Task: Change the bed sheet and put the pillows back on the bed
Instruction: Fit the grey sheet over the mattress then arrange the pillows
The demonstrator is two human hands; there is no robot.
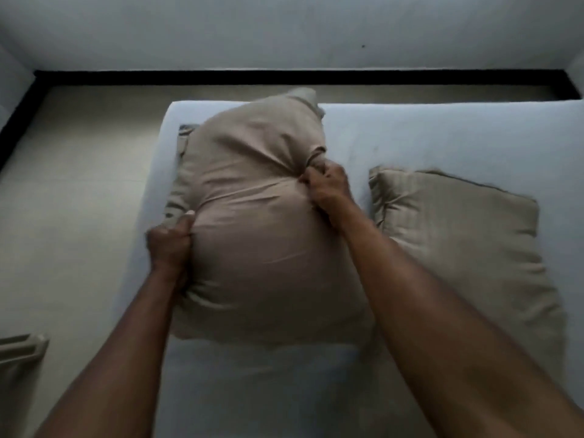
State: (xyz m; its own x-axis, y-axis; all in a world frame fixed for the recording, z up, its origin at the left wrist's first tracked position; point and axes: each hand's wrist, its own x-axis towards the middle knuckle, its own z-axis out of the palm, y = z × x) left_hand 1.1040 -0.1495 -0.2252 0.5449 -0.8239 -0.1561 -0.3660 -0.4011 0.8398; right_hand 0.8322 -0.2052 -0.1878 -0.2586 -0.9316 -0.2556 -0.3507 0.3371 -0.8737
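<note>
Gripping beige pillow [252, 222]: left hand [170, 245], right hand [325, 184].

Floor [79, 200]: pale beige, matte surface. Wall [284, 30]: plain light grey, with one small dark speck [363, 46] right of centre. A black skirting band [284, 78] runs along the wall base, meeting the floor. At the lower-left frame edge, a beige fabric item [19, 352] lies on the floor, cropped; identity undetermined.

Both hands, left [170, 245] and right [327, 184], grip a beige pillow [256, 222] (another [458, 235] lies right) on the bed [410, 134].
</note>
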